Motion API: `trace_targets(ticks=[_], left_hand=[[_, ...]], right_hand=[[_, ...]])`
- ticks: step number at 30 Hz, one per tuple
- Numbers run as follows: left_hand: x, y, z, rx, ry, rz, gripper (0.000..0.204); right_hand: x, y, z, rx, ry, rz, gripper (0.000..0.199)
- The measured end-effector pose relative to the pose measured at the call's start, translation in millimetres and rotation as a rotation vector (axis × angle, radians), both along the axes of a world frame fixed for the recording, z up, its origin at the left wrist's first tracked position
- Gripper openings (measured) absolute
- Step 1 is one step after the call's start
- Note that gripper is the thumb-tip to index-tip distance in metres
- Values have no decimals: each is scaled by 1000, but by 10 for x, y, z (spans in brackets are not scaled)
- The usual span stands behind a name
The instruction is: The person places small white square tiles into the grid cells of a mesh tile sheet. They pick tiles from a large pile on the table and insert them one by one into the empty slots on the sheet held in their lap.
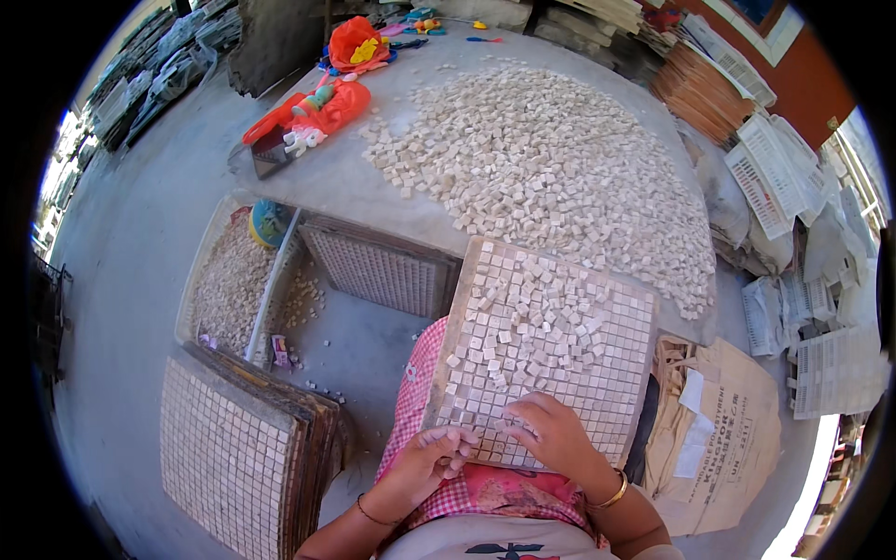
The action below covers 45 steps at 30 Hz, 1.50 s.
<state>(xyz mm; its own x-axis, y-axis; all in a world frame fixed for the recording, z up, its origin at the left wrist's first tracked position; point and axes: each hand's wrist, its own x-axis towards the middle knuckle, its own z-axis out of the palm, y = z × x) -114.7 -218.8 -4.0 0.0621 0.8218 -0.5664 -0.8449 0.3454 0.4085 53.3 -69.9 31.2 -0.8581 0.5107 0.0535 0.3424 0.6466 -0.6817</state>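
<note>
A square grid tray (627,308) leans on my lap, most of its cells filled with small pale stone tiles, and loose tiles (523,322) lie heaped over its middle. My right hand (551,431) rests palm down on the tray's near edge, fingers spread over the tiles. My left hand (431,457) sits at the tray's lower left corner with fingers curled; whether it holds a tile is hidden. A big pile of the same tiles (541,159) covers the grey cloth beyond the tray.
A stack of filled grid trays (233,453) stands at my left. Behind it are a plastic crate of tiles (229,285) and an empty grid tray (378,271). Red bags (327,107) lie far left, white plastic grids (775,177) and brown paper (728,420) at right.
</note>
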Motion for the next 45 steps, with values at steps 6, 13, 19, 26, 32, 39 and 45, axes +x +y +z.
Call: trace_targets(ticks=[6, 13, 19, 26, 32, 39, 45], left_hand=[[-378, -112, -2, 93, -123, 206, 22], [-320, -196, -54, -39, 75, 299, 15], [-325, -256, -137, 23, 192, 182, 12], [-207, -259, -172, 8, 527, 61, 8], [-133, -238, -129, 149, 1134, 4, 10], [-130, -233, -98, 88, 1204, -84, 12], [-87, -262, -130, 78, 1225, -98, 14]], right_hand=[[4, -33, -245, 167, -33, 110, 24], [-161, -344, -263, 105, 10, 68, 23], [-233, -582, -337, 186, -28, 118, 26], [-290, -592, -323, 229, -62, 76, 29], [-289, -588, -300, 183, -61, 49, 32], [-335, -476, -339, 160, -18, 213, 26], [-351, -310, -357, 115, -101, 343, 18]])
